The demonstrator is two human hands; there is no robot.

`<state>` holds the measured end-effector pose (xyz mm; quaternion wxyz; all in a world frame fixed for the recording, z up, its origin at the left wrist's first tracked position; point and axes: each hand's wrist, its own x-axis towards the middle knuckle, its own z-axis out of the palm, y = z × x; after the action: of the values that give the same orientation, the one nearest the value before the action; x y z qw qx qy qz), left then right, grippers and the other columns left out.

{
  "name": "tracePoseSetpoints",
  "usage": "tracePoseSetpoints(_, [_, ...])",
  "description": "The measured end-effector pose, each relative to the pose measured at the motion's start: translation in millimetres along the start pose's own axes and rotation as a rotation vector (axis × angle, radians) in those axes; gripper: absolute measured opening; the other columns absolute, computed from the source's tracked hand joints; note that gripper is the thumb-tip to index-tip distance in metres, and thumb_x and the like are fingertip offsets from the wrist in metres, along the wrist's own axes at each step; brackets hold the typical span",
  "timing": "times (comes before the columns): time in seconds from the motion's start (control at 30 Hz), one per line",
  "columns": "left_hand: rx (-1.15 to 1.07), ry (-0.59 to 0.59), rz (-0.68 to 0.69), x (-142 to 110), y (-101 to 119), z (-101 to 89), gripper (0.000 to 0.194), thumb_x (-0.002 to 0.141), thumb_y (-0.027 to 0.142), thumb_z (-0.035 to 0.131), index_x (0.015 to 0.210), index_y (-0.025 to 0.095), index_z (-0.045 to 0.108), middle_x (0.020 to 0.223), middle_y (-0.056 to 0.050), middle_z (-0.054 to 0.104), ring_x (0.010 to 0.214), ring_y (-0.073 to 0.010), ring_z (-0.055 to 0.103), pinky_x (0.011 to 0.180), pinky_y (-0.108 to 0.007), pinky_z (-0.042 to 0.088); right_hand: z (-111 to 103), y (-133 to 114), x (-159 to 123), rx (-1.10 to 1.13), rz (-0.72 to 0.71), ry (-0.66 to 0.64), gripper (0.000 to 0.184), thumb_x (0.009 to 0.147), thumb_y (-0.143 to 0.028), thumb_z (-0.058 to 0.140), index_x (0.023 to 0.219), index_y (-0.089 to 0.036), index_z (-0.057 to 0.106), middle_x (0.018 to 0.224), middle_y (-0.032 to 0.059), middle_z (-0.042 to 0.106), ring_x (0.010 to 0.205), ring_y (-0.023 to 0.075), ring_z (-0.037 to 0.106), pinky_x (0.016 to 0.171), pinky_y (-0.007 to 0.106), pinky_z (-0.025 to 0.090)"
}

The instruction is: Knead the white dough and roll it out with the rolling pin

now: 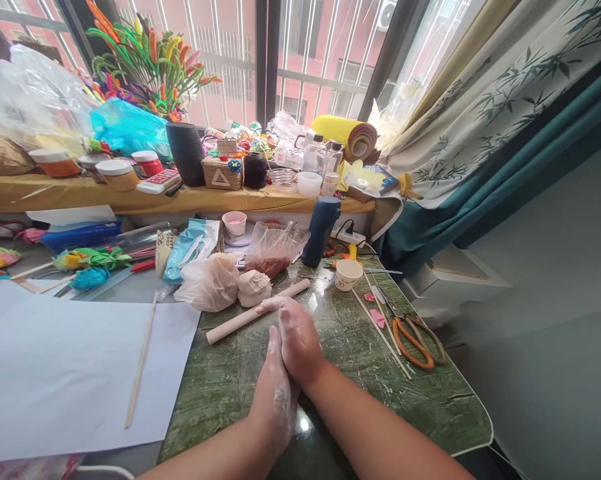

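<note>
Left hand [273,393] and right hand [301,340] meet palm to palm, right fingers together, left's mostly hidden; even pressure should serve best.

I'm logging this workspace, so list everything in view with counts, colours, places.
Table: one, green, foreground
Rod: one, pale, table's middle
Lump: one, whitish, beside the rod
Scissors: one pair, orange-handled, table's right
Paper cups: two, white, table's far side
Sticks: several, pale, both sides
Paper sheet: one, white, left
Cylinder: one, dark blue, table's back
Jars: at least three, white-lidded, on sill
Bouquet: one, multicoloured, sill's left
Roll: one, yellow, sill's right
Clutter: uncountable, mixed, sill and table
Left hand, right hand: two, dusted white, pressed together
</note>
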<state>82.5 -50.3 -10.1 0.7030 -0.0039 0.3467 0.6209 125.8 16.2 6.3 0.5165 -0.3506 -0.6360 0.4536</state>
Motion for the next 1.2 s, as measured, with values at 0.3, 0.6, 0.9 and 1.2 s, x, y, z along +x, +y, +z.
tracePoseSetpoints(0.3, [0.231,-0.092,-0.038,-5.4,11.1,11.2,0.082,0.086,0.040,0.079,0.156,0.022,0.041,0.133,-0.015,0.069,0.129,-0.0354,0.063,0.111,-0.047,0.048,4.6,27.5,12.6,-0.102,0.359,-0.103,0.050,0.101,-0.059,0.041,0.083,-0.021,0.069,0.067,0.0030,0.073,0.063,0.0184,0.070,0.063,0.028,0.051])
tracePoseSetpoints(0.6, [0.256,-0.005,-0.052,4.2,14.4,13.5,0.081,0.086,0.037,0.080,0.156,0.019,0.042,0.136,-0.017,0.068,0.129,-0.0334,0.063,0.112,-0.044,0.049,-5.5,25.9,16.7,-0.349,0.322,-0.087,0.026,0.095,-0.037,0.050,0.074,-0.023,0.055,0.059,-0.0054,0.058,0.055,0.0130,0.051,0.055,0.025,0.033])
tracePoseSetpoints(0.9, [0.197,-0.200,-0.156,3.6,13.5,11.6,0.058,0.094,0.046,0.069,0.145,0.023,0.056,0.134,-0.012,0.070,0.131,-0.0302,0.062,0.112,-0.042,0.048,-23.2,8.9,19.0,-0.355,0.213,-0.030,0.022,0.098,-0.037,0.049,0.086,-0.022,0.060,0.076,-0.0011,0.065,0.071,0.0161,0.058,0.066,0.027,0.041])
tracePoseSetpoints(1.2, [-0.013,-0.377,-0.164,16.3,47.0,19.5,0.075,0.100,0.066,0.037,0.148,0.010,0.052,0.135,-0.019,0.067,0.138,-0.0349,0.054,0.122,-0.050,0.033,-63.5,-10.5,-17.6,-0.612,-0.159,-0.263,0.047,0.098,-0.040,0.057,0.141,-0.020,0.056,0.141,0.0140,0.062,0.134,0.0314,0.052,0.117,0.054,0.035])
